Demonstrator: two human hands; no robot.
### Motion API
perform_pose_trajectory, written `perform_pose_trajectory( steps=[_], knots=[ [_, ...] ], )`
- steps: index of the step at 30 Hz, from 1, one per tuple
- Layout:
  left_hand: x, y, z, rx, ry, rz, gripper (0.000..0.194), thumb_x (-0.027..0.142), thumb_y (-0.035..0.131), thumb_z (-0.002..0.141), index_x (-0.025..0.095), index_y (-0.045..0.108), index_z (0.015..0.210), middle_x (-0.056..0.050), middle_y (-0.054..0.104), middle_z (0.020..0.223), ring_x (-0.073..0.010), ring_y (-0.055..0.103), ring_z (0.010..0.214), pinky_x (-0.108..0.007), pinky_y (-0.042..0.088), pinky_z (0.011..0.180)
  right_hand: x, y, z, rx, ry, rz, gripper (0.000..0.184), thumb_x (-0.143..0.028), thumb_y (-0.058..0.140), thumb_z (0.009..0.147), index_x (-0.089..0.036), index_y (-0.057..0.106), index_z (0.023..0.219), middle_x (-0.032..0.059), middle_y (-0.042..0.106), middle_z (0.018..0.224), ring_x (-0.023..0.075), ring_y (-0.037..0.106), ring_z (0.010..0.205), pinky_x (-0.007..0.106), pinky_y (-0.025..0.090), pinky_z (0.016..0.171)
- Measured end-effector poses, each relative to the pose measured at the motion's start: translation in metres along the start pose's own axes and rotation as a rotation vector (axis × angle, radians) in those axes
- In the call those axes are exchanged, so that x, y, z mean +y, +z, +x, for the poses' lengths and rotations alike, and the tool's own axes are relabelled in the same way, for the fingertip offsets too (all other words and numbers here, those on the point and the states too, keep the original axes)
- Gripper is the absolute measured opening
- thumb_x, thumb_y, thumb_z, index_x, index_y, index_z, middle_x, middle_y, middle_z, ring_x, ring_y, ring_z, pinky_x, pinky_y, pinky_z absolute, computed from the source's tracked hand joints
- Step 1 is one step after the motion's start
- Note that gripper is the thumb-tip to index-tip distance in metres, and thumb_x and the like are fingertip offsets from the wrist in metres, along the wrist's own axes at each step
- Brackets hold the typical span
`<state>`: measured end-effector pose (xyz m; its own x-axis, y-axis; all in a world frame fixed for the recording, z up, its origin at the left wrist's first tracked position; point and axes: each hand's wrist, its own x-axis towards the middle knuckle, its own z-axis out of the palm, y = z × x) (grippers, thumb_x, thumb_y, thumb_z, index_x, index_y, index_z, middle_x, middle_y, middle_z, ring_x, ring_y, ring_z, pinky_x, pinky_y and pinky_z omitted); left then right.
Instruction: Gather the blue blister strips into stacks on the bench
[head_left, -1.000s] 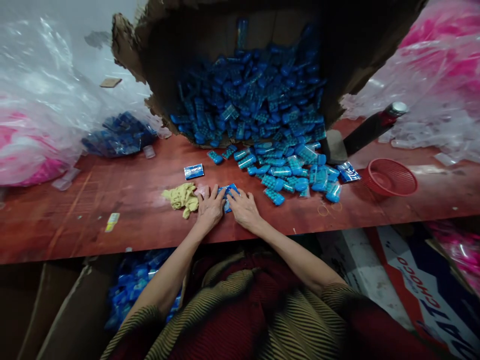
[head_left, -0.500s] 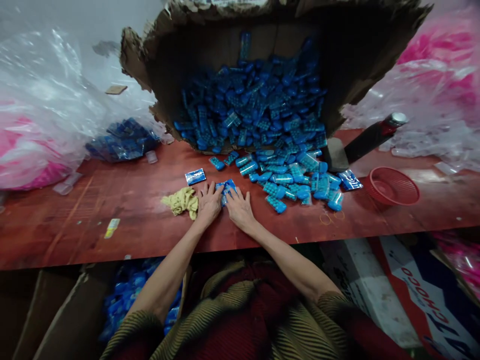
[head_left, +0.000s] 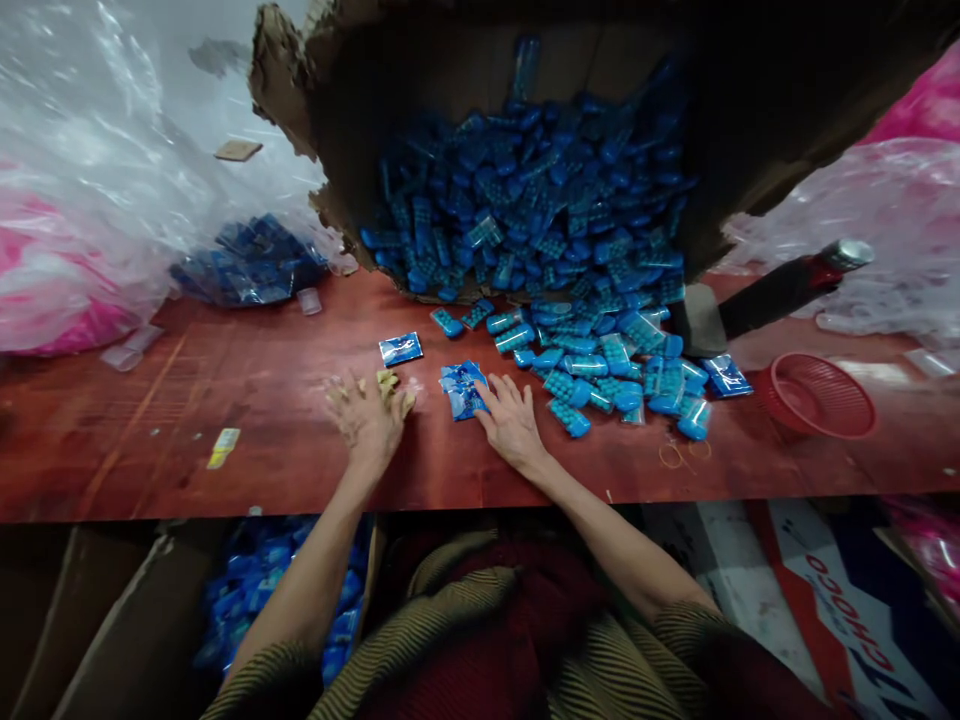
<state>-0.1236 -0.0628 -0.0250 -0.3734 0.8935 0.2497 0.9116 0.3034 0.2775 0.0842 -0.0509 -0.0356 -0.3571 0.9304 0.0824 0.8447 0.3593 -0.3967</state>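
Head view: near edge of the red-brown wooden table [head_left: 150,470] lies just below both wrists, with bare surface to the left. Left hand [head_left: 369,420] rests palm-down, fingers spread, on the crumpled yellow cloth [head_left: 390,385]. Right hand [head_left: 512,425], flat and unclenched, touches the small stack of blue plastic packets [head_left: 463,388]. Beyond lies the torn cardboard box [head_left: 360,110].
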Motion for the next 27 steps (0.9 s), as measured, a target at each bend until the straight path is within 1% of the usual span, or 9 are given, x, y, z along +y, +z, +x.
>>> perform_pose_trajectory(
  steps=[3, 6, 9, 12, 14, 16, 18, 23, 27],
  knots=[
    [-0.024, 0.006, 0.008, -0.090, -0.088, 0.086, 0.051, 0.047, 0.045, 0.083, 0.012, 0.054, 0.118, -0.024, 0.046, 0.130, -0.0413, 0.039, 0.119, -0.056, 0.036, 0.088, 0.007, -0.002, -0.002, 0.013, 0.054, 0.039, 0.044, -0.028, 0.044, 0.090, -0.021, 0.045, 0.134, 0.0139, 0.044, 0.139, 0.0325, 0.034, 0.132, 0.060, 0.024, 0.104],
    [-0.029, 0.011, 0.011, -0.031, -0.045, 0.015, 0.033, 0.037, 0.043, 0.084, 0.013, 0.060, 0.099, -0.018, 0.057, 0.104, -0.0318, 0.052, 0.099, -0.043, 0.041, 0.081, 0.016, -0.004, -0.006, 0.016, 0.072, 0.093, 0.041, -0.027, 0.045, 0.090, -0.020, 0.050, 0.130, 0.0139, 0.048, 0.136, 0.0306, 0.038, 0.129, 0.057, 0.028, 0.104],
    [-0.007, 0.007, 0.011, 0.068, 0.069, -0.183, 0.022, 0.029, 0.042, 0.085, 0.016, 0.059, 0.091, -0.012, 0.057, 0.091, -0.0240, 0.054, 0.086, -0.035, 0.042, 0.076, 0.025, -0.007, -0.012, 0.035, 0.074, 0.138, 0.039, -0.026, 0.046, 0.089, -0.017, 0.052, 0.127, 0.0139, 0.050, 0.133, 0.0298, 0.041, 0.127, 0.054, 0.030, 0.104],
    [0.033, 0.007, 0.014, 0.050, 0.243, -0.333, 0.019, 0.029, 0.044, 0.086, 0.018, 0.058, 0.092, -0.008, 0.056, 0.091, -0.0200, 0.053, 0.082, -0.031, 0.041, 0.073, 0.030, -0.007, -0.015, 0.067, 0.087, 0.166, 0.039, -0.025, 0.048, 0.088, -0.016, 0.054, 0.125, 0.0136, 0.052, 0.132, 0.0293, 0.042, 0.127, 0.052, 0.031, 0.104],
    [0.058, 0.015, 0.019, -0.053, 0.354, -0.306, 0.017, 0.026, 0.044, 0.086, 0.018, 0.059, 0.091, -0.008, 0.056, 0.093, -0.0198, 0.052, 0.086, -0.030, 0.041, 0.074, 0.030, -0.006, -0.017, 0.072, 0.082, 0.166, 0.038, -0.024, 0.048, 0.088, -0.017, 0.055, 0.124, 0.0133, 0.053, 0.130, 0.0294, 0.042, 0.126, 0.053, 0.031, 0.104],
    [0.075, 0.025, 0.023, -0.213, 0.434, -0.166, 0.015, 0.022, 0.045, 0.084, 0.018, 0.060, 0.083, -0.009, 0.056, 0.089, -0.0211, 0.051, 0.084, -0.031, 0.039, 0.072, 0.030, -0.003, -0.018, 0.067, 0.067, 0.157, 0.036, -0.024, 0.048, 0.088, -0.018, 0.056, 0.122, 0.0128, 0.054, 0.129, 0.0303, 0.042, 0.126, 0.055, 0.029, 0.104],
    [0.082, 0.032, 0.024, -0.292, 0.463, -0.061, 0.016, 0.018, 0.044, 0.083, 0.018, 0.061, 0.083, -0.009, 0.057, 0.087, -0.0222, 0.050, 0.085, -0.032, 0.038, 0.072, 0.029, -0.001, -0.020, 0.064, 0.047, 0.157, 0.035, -0.025, 0.048, 0.088, -0.019, 0.058, 0.120, 0.0120, 0.055, 0.129, 0.0309, 0.041, 0.127, 0.056, 0.028, 0.104],
    [0.077, 0.031, 0.010, -0.176, 0.508, -0.051, 0.019, 0.016, 0.043, 0.083, 0.019, 0.061, 0.088, -0.011, 0.056, 0.093, -0.0232, 0.048, 0.087, -0.033, 0.038, 0.072, 0.033, 0.001, -0.027, 0.133, 0.029, 0.222, 0.032, -0.023, 0.047, 0.088, -0.019, 0.059, 0.117, 0.0114, 0.057, 0.126, 0.0287, 0.043, 0.126, 0.054, 0.029, 0.104],
    [0.073, 0.035, -0.007, -0.263, 0.633, -0.062, 0.016, 0.019, 0.046, 0.084, 0.019, 0.062, 0.082, -0.010, 0.057, 0.088, -0.0227, 0.048, 0.084, -0.033, 0.039, 0.071, 0.038, 0.001, -0.030, 0.193, 0.017, 0.278, 0.029, -0.022, 0.046, 0.088, -0.017, 0.062, 0.112, 0.0118, 0.060, 0.120, 0.0273, 0.047, 0.121, 0.050, 0.034, 0.102]
  ],
)
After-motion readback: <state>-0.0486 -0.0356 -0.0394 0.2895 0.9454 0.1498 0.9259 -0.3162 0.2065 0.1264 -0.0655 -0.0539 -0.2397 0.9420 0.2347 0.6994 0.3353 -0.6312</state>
